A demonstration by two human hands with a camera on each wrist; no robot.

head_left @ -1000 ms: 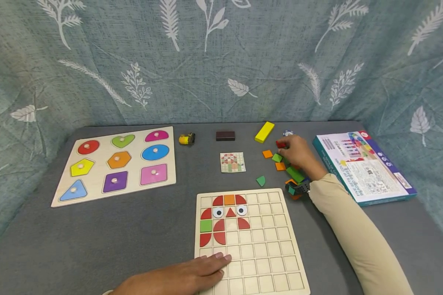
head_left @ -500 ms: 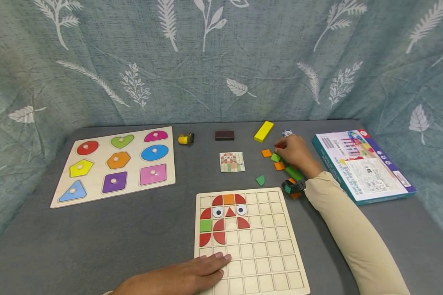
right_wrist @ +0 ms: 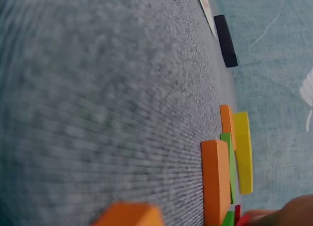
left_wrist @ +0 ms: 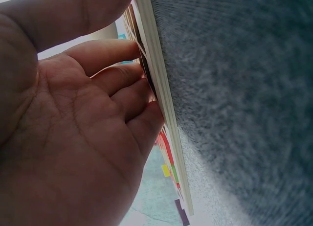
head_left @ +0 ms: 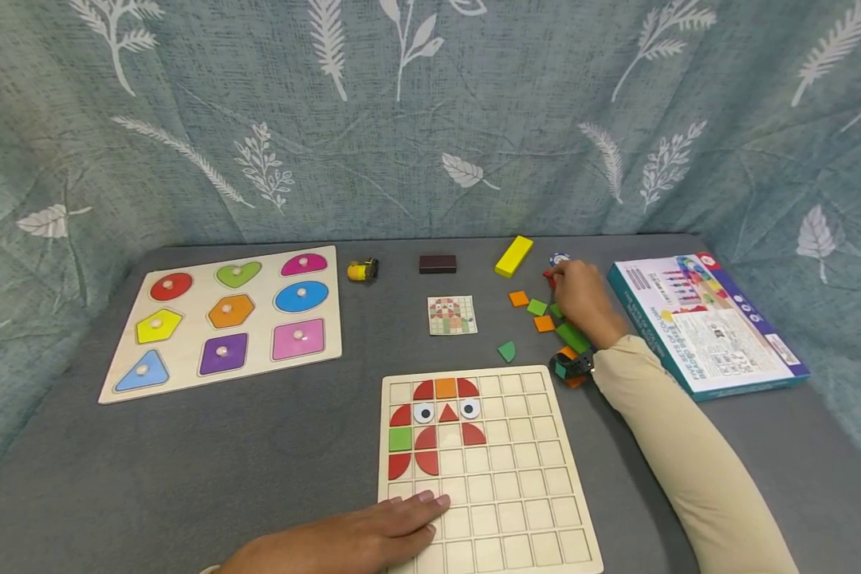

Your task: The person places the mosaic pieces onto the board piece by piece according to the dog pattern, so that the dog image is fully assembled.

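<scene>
My left hand (head_left: pixel 359 536) lies with straightened fingers across the lower left edge of the wooden grid board (head_left: pixel 502 510); in the left wrist view its fingertips rest at the board's edge. Red quarter-circle pieces, two eye discs (head_left: pixel 469 409), a red triangle (head_left: pixel 448 413), an orange square (head_left: pixel 446 388) and a green square (head_left: pixel 399 439) sit in the upper left cells. At the loose pieces on the right, my right hand (head_left: pixel 587 301) has its fingers curled, pinching a small red piece (head_left: pixel 549 277) at the fingertips. The hand hides most of that piece and part of the pile.
Orange squares (head_left: pixel 544 324), green pieces (head_left: pixel 536 307) and a green quarter-circle (head_left: pixel 506 351) lie near the right hand. Behind are a pattern card (head_left: pixel 452 316), a yellow block (head_left: pixel 513 257), a dark block (head_left: pixel 438 264) and a poker chip (head_left: pixel 560 258). A shape puzzle (head_left: pixel 265 355) lies left, a box (head_left: pixel 710 327) right.
My right hand has shifted slightly right among the loose pieces, and the red piece at its fingertips has moved a little with it. My left hand stays on the board.
</scene>
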